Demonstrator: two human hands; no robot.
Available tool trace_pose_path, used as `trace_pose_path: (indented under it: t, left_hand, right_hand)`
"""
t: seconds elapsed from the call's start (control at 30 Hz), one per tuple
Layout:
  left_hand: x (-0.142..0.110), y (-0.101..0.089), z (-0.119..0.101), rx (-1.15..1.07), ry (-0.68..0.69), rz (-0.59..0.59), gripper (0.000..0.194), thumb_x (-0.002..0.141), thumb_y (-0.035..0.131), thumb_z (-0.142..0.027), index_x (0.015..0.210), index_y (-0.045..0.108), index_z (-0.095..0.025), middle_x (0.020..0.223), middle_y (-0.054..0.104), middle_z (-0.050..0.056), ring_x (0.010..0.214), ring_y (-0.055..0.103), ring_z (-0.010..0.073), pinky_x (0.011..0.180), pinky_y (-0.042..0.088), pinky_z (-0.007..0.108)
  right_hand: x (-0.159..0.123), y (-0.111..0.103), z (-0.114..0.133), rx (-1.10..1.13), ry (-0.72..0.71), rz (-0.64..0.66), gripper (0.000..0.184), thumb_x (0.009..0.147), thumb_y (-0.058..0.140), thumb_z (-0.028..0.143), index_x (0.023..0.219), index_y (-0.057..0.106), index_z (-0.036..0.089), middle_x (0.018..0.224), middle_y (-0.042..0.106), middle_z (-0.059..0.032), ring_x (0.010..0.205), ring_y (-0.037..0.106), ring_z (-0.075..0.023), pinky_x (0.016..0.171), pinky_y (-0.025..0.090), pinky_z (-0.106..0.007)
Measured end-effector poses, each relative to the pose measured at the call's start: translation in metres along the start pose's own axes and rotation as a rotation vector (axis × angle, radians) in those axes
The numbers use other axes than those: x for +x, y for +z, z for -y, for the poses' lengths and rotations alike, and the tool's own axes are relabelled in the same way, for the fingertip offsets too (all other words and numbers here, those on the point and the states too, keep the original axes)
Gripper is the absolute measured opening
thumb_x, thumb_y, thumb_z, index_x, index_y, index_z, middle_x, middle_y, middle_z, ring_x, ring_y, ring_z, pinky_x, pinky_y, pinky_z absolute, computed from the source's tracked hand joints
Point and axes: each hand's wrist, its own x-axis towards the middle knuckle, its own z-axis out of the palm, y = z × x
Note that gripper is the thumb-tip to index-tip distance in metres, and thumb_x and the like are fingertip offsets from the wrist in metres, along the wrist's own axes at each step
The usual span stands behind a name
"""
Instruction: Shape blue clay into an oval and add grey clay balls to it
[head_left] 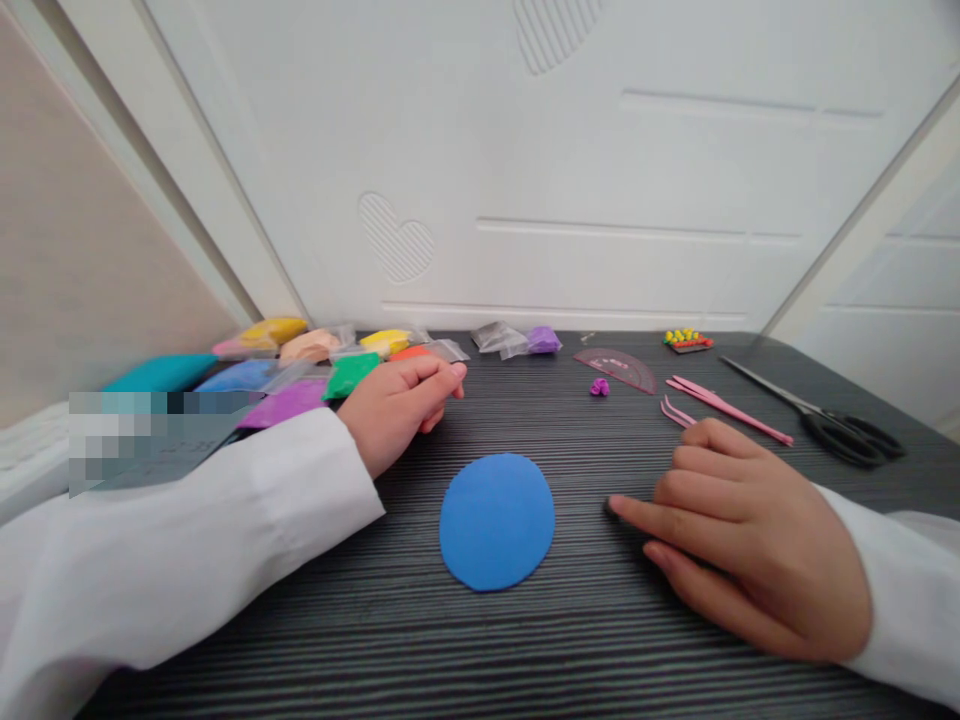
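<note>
A flat, roughly round blue clay disc (496,522) lies on the dark table between my hands. My right hand (750,540) is to its right, palm down. Its index finger stretches out and presses a small dark lump of clay (609,507) against the table; the other fingers are partly bent, the thumb apart. My left hand (405,405) rests beyond the disc, to the left, beside the green clay packet (352,375). Its fingers are curled with the thumb along them, and nothing shows in it.
Bags of coloured clay, among them a purple packet (289,402), line the left and back. A crumpled purple clay piece (598,387) sits before a protractor (619,368). Pink tools (727,405), black-handled scissors (832,425) and a small yellow-red clay piece (686,341) lie right.
</note>
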Motion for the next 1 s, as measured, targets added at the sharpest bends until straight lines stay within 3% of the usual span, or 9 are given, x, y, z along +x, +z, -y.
trace_pose_path:
  t: [0.17, 0.33, 0.5, 0.67, 0.8, 1.0]
  left_hand:
    - [0.0, 0.0, 0.001, 0.003, 0.004, 0.004, 0.03, 0.084, 0.047, -0.042, 0.066, 0.052, -0.019, 0.042, 0.039, -0.007, 0.043, 0.036, 0.0088, 0.047, 0.029, 0.024]
    - [-0.001, 0.0, 0.001, 0.006, 0.005, 0.005, 0.03, 0.084, 0.048, -0.043, 0.067, 0.053, -0.019, 0.042, 0.039, -0.007, 0.042, 0.036, 0.0091, 0.046, 0.029, 0.023]
    - [-0.001, 0.001, 0.0, 0.015, 0.011, -0.004, 0.03, 0.084, 0.048, -0.042, 0.065, 0.052, -0.019, 0.042, 0.039, -0.007, 0.043, 0.036, 0.0093, 0.047, 0.029, 0.023]
    - [0.0, 0.0, 0.0, 0.022, 0.006, 0.002, 0.03, 0.084, 0.047, -0.043, 0.066, 0.053, -0.019, 0.042, 0.039, -0.007, 0.042, 0.036, 0.0091, 0.047, 0.029, 0.024]
    - [0.0, 0.0, 0.001, 0.025, 0.001, 0.003, 0.03, 0.084, 0.046, -0.042, 0.067, 0.052, -0.019, 0.042, 0.039, -0.007, 0.042, 0.035, 0.0092, 0.047, 0.028, 0.024]
    - [0.001, 0.0, 0.0, 0.033, 0.014, 0.012, 0.03, 0.084, 0.046, -0.043, 0.067, 0.052, -0.019, 0.042, 0.039, -0.007, 0.042, 0.036, 0.0095, 0.047, 0.03, 0.023]
  right_hand:
    - [0.001, 0.001, 0.0, 0.002, 0.038, 0.047, 0.036, 0.087, 0.047, 0.031, 0.116, 0.056, 0.011, 0.074, 0.057, -0.0047, 0.069, 0.046, -0.018, 0.072, 0.029, -0.042]
    - [0.001, 0.001, 0.001, 0.039, -0.021, 0.07, 0.031, 0.087, 0.046, 0.03, 0.112, 0.059, 0.017, 0.07, 0.054, -0.0022, 0.065, 0.043, -0.0164, 0.072, 0.028, -0.042]
    - [0.001, 0.001, -0.001, 0.038, 0.073, 0.066, 0.036, 0.088, 0.047, 0.031, 0.117, 0.055, 0.012, 0.075, 0.057, -0.0046, 0.068, 0.046, -0.0176, 0.071, 0.029, -0.041]
    - [0.0, 0.001, 0.002, 0.07, -0.024, 0.068, 0.03, 0.087, 0.047, 0.027, 0.113, 0.058, 0.017, 0.07, 0.056, -0.0022, 0.064, 0.043, -0.0168, 0.071, 0.028, -0.041]
    - [0.0, 0.003, -0.001, 0.051, 0.08, 0.063, 0.033, 0.088, 0.046, 0.029, 0.117, 0.055, 0.015, 0.075, 0.058, -0.0036, 0.068, 0.047, -0.0174, 0.071, 0.029, -0.039]
    - [0.002, 0.008, -0.01, 0.069, 0.178, 0.001, 0.021, 0.089, 0.049, 0.028, 0.104, 0.062, 0.02, 0.074, 0.06, -0.0016, 0.068, 0.05, -0.0151, 0.071, 0.031, -0.035]
